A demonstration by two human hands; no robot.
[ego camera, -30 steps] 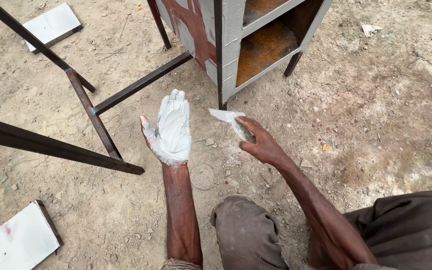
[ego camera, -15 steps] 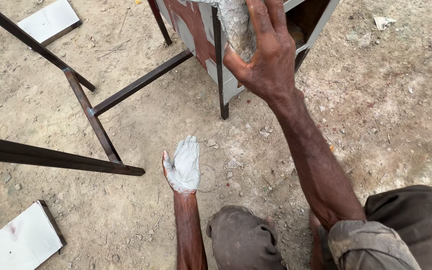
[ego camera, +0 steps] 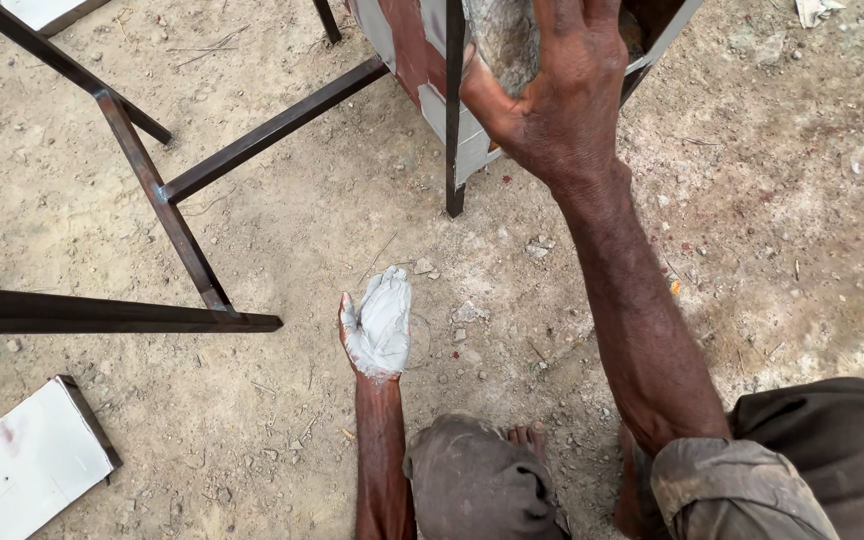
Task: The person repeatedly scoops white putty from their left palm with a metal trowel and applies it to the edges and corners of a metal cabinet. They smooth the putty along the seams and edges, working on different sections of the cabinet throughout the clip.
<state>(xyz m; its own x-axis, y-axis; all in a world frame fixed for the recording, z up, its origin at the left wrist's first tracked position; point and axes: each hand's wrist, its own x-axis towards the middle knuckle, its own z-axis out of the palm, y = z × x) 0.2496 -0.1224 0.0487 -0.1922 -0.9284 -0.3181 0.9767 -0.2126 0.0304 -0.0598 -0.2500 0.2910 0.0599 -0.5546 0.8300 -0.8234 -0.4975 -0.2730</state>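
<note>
**Right hand up at the cabinet, left hand low on the dirt**

Up goes the right hand [ego camera: 552, 95] since a second ago, off the ground near the middle and onto the grey-and-red metal cabinet [ego camera: 422, 60] at the far edge, and it has crept a touch higher over the last half second. Its grip is pressed together around a grey, worn wad [ego camera: 502, 40], thumb on the left, fingers wrapped over the top; what the wad is made of I cannot tell. It sits right against the cabinet's front, beside the dark upright leg [ego camera: 454, 120]. Down low, the left hand [ego camera: 380, 325] has slid nearer the body and now lies palm up on the sandy ground [ego camera: 752, 220], fingers spread loosely, coated in pale grey-white paste, holding nothing. Left of it runs a dark metal frame [ego camera: 167, 200]. One white panel [ego camera: 27, 465] lies at the near left corner.
</note>
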